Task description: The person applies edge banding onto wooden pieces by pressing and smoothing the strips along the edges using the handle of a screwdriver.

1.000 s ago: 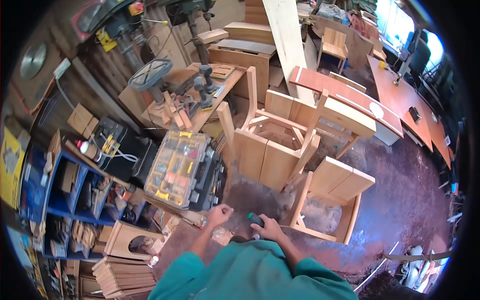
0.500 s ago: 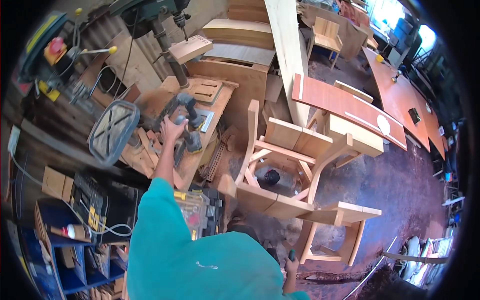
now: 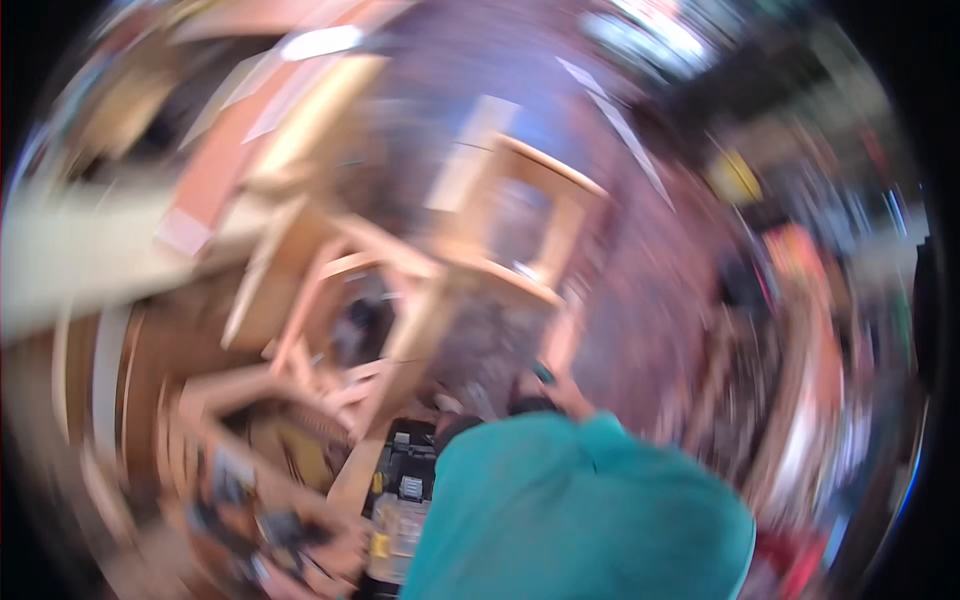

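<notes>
My right hand [image 3: 563, 392] is low in front of my body, its fingers closed on a dark green-handled tool [image 3: 543, 373]. Blur and the angle hide the rest of that tool. Just beyond the hand is a small wooden chair frame [image 3: 575, 215] lying on the floor. Left of it stands a larger wooden chair frame [image 3: 408, 325] with open rails. My left hand is out of sight; the teal sleeve and shirt [image 3: 570, 500] fill the lower middle. The whole picture is smeared by motion.
A black tool case [image 3: 405, 450] with a clear-lidded organizer [image 3: 398, 525] lies close by my left side. At lower left is a workbench with a blurred cordless drill [image 3: 215, 530]. A reddish-brown board [image 3: 222, 170] rests at upper left. Blurred clutter [image 3: 800, 270] lines the right.
My view has swung strongly to the right, so the bench and chair frames have shifted left. My left hand, earlier on a power tool at the bench, has left the picture.
</notes>
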The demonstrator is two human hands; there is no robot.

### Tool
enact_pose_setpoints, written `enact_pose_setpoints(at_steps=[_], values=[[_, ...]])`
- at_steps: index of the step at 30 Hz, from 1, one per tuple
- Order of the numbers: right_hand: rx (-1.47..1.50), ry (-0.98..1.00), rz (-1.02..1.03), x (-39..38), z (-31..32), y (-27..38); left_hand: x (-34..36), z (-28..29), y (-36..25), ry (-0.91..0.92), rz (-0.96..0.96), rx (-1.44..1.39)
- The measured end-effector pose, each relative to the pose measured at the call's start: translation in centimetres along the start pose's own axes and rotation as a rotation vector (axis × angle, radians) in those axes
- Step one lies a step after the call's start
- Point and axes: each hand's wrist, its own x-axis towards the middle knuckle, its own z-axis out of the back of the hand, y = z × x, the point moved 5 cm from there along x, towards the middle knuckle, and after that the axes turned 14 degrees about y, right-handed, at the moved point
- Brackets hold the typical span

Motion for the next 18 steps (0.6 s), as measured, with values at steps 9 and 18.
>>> enact_pose_setpoints(at_steps=[9, 18], values=[[0.127, -0.14, -0.642, -11.9, 5.0, -13.0, -25.9, -15.4, -28.1, 1.012, -0.774, -0.269], [0.289, -0.262, -0.601, -17.0, 18.3, -30.6, -65.2, -21.4, -50.5, 1.454, -1.189, -0.154]])
